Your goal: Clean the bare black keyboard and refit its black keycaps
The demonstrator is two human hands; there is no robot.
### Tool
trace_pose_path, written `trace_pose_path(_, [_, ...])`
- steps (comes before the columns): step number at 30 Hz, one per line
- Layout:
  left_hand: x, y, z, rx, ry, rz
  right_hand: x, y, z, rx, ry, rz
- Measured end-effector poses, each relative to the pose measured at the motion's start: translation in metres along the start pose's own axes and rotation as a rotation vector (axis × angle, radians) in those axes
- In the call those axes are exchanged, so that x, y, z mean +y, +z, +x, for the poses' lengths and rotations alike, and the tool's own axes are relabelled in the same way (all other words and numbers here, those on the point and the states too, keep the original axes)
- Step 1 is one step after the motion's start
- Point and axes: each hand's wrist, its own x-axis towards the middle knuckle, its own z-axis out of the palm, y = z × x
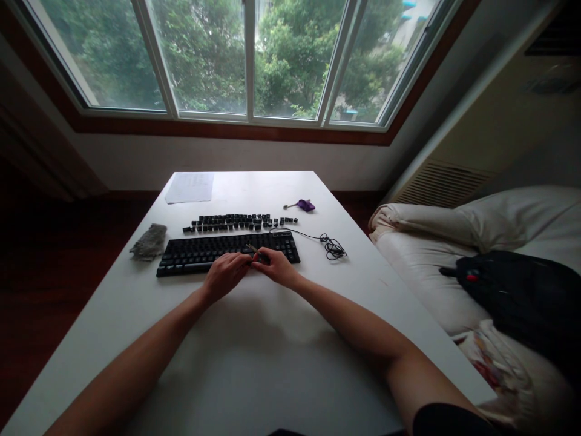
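Observation:
A black keyboard (195, 251) lies on the white table, its front edge partly hidden by my hands. My right hand (276, 266) is closed over the keyboard's right part, pinching a small keycap puller (251, 247) whose thin pale tip points up and left. My left hand (227, 270) is closed beside it at the front edge, fingertips meeting those of the right hand. Whatever the left fingers hold is hidden or too small to name. Behind the keyboard, loose black keycaps (227, 223) stand in two rows.
A grey cloth (149, 242) lies left of the keyboard. To its right is the coiled black cable (333, 247). Farther back are a brush with a purple part (305, 206) and paper sheets (190, 187). Right of the table (272, 369), a dark bag (512, 297) rests on a sofa (417, 266).

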Motion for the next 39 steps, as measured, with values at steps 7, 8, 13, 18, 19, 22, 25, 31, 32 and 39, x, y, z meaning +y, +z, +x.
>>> trace_pose_path(7, [-0.001,-0.003,0.0,-0.002,-0.061,-0.01,0.001,-0.019,0.01,0.052,-0.031,-0.072])
trace_pose_path(8, [-0.002,-0.004,0.0,-0.008,-0.079,0.002,0.005,-0.029,0.015,0.101,-0.027,-0.101])
trace_pose_path(13, [-0.012,-0.004,-0.003,-0.095,-0.125,0.068,0.045,-0.095,0.047,0.34,0.092,-0.283])
trace_pose_path(18, [-0.019,-0.002,-0.006,-0.141,-0.143,0.066,0.087,-0.136,0.072,0.337,0.284,-0.496])
trace_pose_path(19, [-0.019,-0.002,-0.006,-0.142,-0.144,0.064,0.093,-0.138,0.076,0.313,0.301,-0.524])
trace_pose_path(22, [-0.02,-0.003,-0.006,-0.139,-0.147,0.062,0.103,-0.137,0.086,0.221,0.348,-0.552])
trace_pose_path(25, [-0.021,-0.003,-0.006,-0.131,-0.144,0.052,0.108,-0.132,0.095,0.163,0.396,-0.567])
trace_pose_path(31, [-0.027,-0.003,-0.006,-0.123,-0.128,0.02,0.11,-0.127,0.105,0.132,0.442,-0.578])
trace_pose_path(32, [-0.027,-0.004,-0.006,-0.122,-0.127,0.018,0.11,-0.127,0.105,0.129,0.445,-0.581])
trace_pose_path(39, [-0.028,-0.005,-0.005,-0.123,-0.133,0.008,0.113,-0.127,0.109,0.12,0.447,-0.602])
